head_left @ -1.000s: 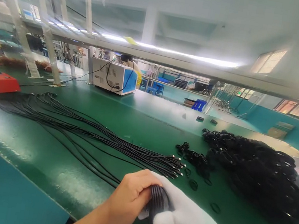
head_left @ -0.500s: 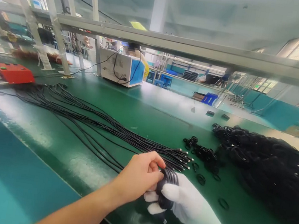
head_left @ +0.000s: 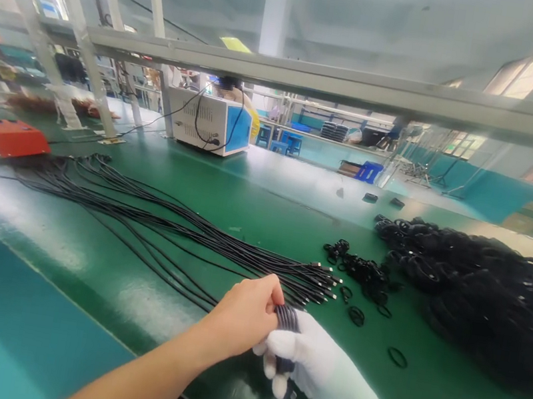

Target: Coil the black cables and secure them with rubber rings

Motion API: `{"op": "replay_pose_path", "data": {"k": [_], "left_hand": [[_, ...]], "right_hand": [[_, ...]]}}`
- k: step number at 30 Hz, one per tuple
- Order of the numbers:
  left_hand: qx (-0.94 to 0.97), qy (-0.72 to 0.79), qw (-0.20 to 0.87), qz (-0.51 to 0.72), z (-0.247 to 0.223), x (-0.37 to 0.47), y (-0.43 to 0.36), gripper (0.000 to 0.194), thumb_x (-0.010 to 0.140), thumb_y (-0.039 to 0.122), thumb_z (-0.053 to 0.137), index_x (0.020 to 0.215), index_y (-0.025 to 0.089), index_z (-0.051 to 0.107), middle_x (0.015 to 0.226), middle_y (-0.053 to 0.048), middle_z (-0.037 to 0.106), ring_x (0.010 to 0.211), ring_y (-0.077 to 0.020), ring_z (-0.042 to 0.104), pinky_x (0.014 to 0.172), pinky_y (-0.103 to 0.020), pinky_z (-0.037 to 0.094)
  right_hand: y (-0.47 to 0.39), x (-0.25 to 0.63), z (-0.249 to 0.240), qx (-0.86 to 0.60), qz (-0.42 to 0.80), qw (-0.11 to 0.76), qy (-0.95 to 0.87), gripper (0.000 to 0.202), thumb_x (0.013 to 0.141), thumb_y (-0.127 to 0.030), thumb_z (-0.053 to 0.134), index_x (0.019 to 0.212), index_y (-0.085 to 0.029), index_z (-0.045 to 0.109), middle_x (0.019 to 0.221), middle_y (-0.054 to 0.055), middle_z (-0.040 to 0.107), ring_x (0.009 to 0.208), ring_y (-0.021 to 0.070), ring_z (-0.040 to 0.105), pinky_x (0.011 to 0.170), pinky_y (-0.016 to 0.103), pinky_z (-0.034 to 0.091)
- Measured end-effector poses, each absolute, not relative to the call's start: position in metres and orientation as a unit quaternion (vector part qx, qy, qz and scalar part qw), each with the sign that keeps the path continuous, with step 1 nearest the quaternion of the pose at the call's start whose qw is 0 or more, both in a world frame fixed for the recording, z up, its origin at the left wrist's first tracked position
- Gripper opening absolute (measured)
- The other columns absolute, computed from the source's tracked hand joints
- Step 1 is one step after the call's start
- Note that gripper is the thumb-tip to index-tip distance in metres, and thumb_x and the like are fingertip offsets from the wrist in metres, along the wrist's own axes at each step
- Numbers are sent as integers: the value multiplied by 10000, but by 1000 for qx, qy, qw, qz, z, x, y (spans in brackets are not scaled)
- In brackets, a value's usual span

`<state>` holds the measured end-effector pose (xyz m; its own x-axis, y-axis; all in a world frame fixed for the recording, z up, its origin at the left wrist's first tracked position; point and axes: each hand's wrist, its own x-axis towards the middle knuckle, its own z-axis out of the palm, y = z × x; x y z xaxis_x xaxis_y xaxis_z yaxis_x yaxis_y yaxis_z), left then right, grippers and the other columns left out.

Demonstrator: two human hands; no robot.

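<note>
A coiled black cable (head_left: 287, 320) is held between my two hands above the near edge of the green table. My right hand (head_left: 321, 366), in a white glove, grips the coil with the thumb across its front and the fingers curled beneath. My bare left hand (head_left: 249, 311) is closed at the coil's left side; its fingertips are partly hidden. Below the gloved fingers a small metal cable plug (head_left: 293, 397) shows. Just beyond my hands lie the plug ends of a long bundle of black cables (head_left: 220, 236).
On the right is a large heap of coiled black cables (head_left: 493, 303). Small black rings (head_left: 366, 272) lie in a pile, with a loose ring (head_left: 396, 358) nearer me. A red control box (head_left: 8, 137) stands far left, a white-and-blue machine (head_left: 208, 123) behind. A metal rail (head_left: 316, 76) crosses above.
Both hands have shifted slightly left with the coil. The coil has turned, and my left fingers sit deeper against its side. The view has moved a little.
</note>
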<state>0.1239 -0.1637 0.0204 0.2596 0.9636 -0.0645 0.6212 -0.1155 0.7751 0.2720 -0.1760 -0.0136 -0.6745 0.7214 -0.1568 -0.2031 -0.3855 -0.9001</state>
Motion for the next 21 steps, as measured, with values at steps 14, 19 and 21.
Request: {"op": "replay_pose_path", "data": {"k": [14,19,21], "left_hand": [[730,566,323,203,17,126,-158,39,695,177,506,663,201,502,605,32,578,577,-126,501,503,-210,314],[734,487,444,166,31,115,-130,85,692,243,564,736,171,547,619,30,557,580,-122,499,530,-213,375],[735,437,500,139,40,115,-109,176,707,267,568,844,157,580,670,21,569,598,-125,523,559,-224,412]], "right_hand": [[-174,268,-15,-277,824,301,-393,264,624,-254,700,813,-97,604,737,39,555,574,122,587,429,216,526],[-169,277,-4,-325,815,304,-372,205,597,-231,637,712,-65,603,598,55,579,448,131,576,331,180,448],[-169,282,3,-280,835,325,-345,275,575,-200,672,811,-74,611,654,65,617,496,148,604,385,230,503]]}}
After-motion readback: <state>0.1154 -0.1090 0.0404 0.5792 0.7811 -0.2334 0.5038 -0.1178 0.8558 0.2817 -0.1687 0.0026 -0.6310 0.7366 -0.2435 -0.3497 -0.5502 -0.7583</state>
